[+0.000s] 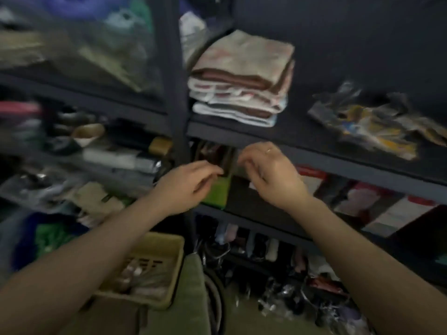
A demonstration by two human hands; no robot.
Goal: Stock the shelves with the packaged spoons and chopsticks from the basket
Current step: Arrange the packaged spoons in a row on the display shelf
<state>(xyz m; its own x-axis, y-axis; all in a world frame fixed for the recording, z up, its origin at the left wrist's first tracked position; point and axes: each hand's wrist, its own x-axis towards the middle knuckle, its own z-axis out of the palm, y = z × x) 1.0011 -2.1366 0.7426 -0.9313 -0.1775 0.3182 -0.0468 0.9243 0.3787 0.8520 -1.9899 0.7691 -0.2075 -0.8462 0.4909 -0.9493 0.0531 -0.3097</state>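
Both hands are raised at the front of a dark shelf [314, 151]: the left hand [186, 187] has its fingers curled with the fingertips touching a green-bottomed pack [217, 189] standing on the shelf, though blur hides whether it pinches it. The right hand [268, 172], just right of the pack, has loosely curled fingers and holds nothing. Below the left forearm sits the yellow basket [167, 247] with wrapped packs [142, 279] inside, and above the hands lies a stack of folded towels [244, 81].
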